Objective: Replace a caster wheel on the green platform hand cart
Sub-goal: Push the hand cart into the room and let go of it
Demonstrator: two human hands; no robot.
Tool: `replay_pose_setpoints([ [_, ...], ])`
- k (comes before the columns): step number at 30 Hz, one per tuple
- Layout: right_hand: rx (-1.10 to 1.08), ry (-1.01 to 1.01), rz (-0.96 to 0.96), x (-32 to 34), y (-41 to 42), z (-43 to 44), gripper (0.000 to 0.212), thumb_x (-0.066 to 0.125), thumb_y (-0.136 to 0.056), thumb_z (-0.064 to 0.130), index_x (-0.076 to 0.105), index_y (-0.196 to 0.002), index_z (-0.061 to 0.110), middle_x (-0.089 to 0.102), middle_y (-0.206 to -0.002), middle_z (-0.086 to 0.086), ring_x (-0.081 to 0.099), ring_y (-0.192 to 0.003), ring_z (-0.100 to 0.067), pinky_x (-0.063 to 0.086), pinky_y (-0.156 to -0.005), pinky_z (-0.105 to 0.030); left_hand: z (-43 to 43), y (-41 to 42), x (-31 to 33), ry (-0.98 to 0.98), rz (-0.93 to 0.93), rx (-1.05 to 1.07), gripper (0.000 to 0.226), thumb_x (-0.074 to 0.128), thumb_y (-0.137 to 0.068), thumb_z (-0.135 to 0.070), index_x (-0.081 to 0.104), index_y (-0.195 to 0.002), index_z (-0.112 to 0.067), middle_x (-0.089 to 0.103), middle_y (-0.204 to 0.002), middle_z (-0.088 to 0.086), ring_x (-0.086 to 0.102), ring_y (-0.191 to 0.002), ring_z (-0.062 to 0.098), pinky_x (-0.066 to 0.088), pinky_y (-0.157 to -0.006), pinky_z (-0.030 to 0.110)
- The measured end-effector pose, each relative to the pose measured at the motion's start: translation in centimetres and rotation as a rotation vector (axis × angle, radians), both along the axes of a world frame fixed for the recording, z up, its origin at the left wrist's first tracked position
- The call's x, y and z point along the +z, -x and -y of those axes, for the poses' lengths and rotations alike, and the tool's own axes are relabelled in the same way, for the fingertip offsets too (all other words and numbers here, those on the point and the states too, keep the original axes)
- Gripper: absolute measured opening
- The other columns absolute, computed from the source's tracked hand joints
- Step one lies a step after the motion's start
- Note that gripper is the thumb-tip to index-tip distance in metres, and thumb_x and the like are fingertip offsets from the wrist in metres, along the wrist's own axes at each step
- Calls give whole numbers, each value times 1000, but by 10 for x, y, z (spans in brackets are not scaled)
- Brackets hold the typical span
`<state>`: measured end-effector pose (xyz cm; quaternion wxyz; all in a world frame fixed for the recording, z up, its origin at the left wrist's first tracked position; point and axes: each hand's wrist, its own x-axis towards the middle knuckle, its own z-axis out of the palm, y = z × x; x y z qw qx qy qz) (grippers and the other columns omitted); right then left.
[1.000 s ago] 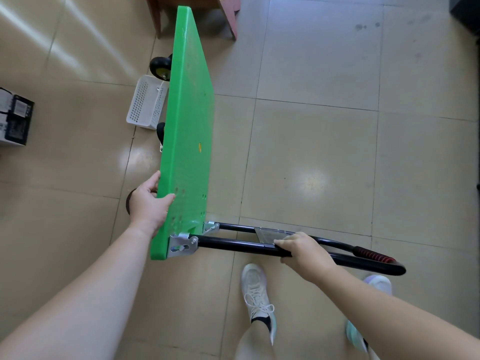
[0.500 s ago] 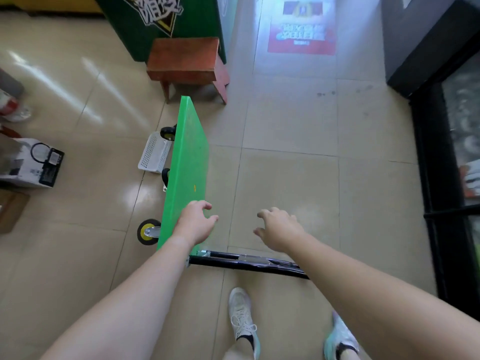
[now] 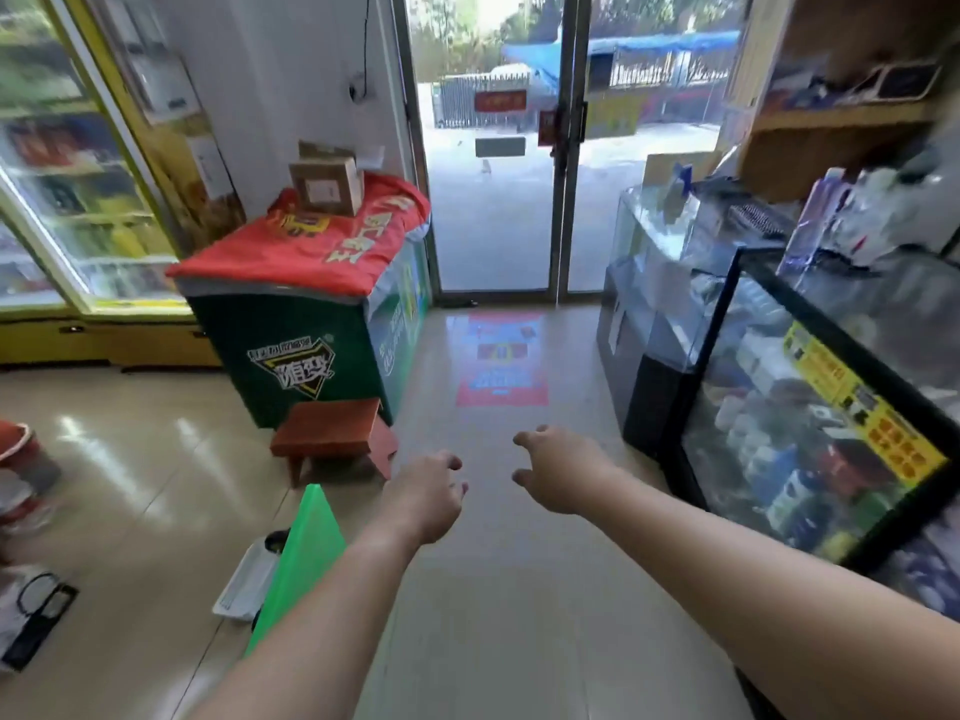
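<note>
The green platform cart (image 3: 306, 563) stands on its long edge in the lower left of the frame, deck facing right; neither hand touches it. The left hand (image 3: 426, 501) hangs in the air at lower centre, its fingers (image 3: 452, 465) loosely curled, apart and holding nothing; the right hand (image 3: 550, 478) hovers just to the right of it, equally slack and empty. The left forearm crosses in front of the cart's near end, so I cannot tell whether the arm brushes it; the handle is hidden too.

The main danger, as I judge it, is a tip-over; a board balanced on a thin edge with no hand on it can fall either way. Leftward it would come down on the white basket (image 3: 244, 582) lying just beside it, with the one black caster (image 3: 274, 538) that shows between them taking the knock; rightward it would slap flat onto the tiled floor (image 3: 519, 589). The view is lifted toward the glass door (image 3: 493, 200) at upper centre, so the cart sits at the margin of sight; a wobble could go unnoticed. The wooden stool (image 3: 332, 433) stands near the cart's far end; a sliding edge could strike it. What the basket holds cannot be made out; any loose hardware there could scatter.
</note>
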<state>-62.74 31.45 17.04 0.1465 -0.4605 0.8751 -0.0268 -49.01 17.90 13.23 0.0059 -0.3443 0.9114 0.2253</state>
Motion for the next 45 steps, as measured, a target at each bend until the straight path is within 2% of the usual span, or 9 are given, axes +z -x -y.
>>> replay_pose_setpoints([
  [5,-98,124,-111,87,48,-79,55,51,-100,44,38,-148,20,45,-147,-6,50,-129,-29,43,-101,-41,-55,50,87,95,-48,-105,46,59,-100,-36,53,-144,-23,52,-150,0,52,-135,23,41,-112,36],
  [11,-233,254,-138,134,72,-159,58,55,-97,46,39,-148,24,45,-147,-4,50,-131,-27,44,-106,-45,-100,89,160,220,-86,-238,42,58,-101,-38,55,-141,-23,47,-151,0,49,-137,22,41,-112,39],
  [16,-288,274,-169,152,102,-199,55,55,-96,46,42,-145,23,48,-143,-6,51,-128,-29,47,-103,-44,-128,130,186,278,-97,-284,47,58,-101,-38,51,-145,-23,44,-155,1,43,-142,22,39,-113,38],
  [22,-320,272,-181,162,180,-211,52,55,-96,43,46,-141,19,47,-145,-7,50,-130,-30,45,-105,-47,-143,215,203,329,-115,-298,49,60,-99,-42,52,-144,-25,45,-154,-3,50,-136,20,42,-108,35],
  [32,-223,258,-210,186,326,-161,56,55,-96,44,43,-145,21,48,-145,-6,46,-134,-31,44,-107,-47,-113,333,220,299,-164,-198,50,64,-96,-42,55,-141,-21,51,-147,0,53,-133,22,46,-108,40],
  [35,-189,257,-228,190,353,-138,52,54,-96,46,46,-140,20,52,-139,-7,52,-126,-28,43,-107,-47,-90,355,226,304,-155,-164,49,64,-95,-42,57,-138,-19,54,-140,3,57,-125,25,49,-104,44],
  [38,-170,287,-225,198,382,-105,51,54,-93,50,49,-136,22,53,-134,-5,56,-120,-29,49,-99,-49,-61,384,235,313,-177,-145,44,66,-94,-42,61,-130,-19,57,-134,4,60,-118,26,51,-100,44],
  [41,-139,283,-232,200,411,-66,51,56,-94,48,49,-136,21,52,-134,-5,56,-120,-30,50,-98,-47,-25,417,233,319,-202,-136,49,66,-94,-42,57,-137,-19,53,-142,3,57,-124,25,49,-103,41],
  [45,-100,293,-275,202,453,1,56,56,-95,47,44,-144,23,48,-145,-5,52,-128,-30,47,-104,-48,35,462,221,302,-232,-126,49,64,-97,-42,56,-140,-20,52,-145,3,56,-127,24,48,-105,43],
])
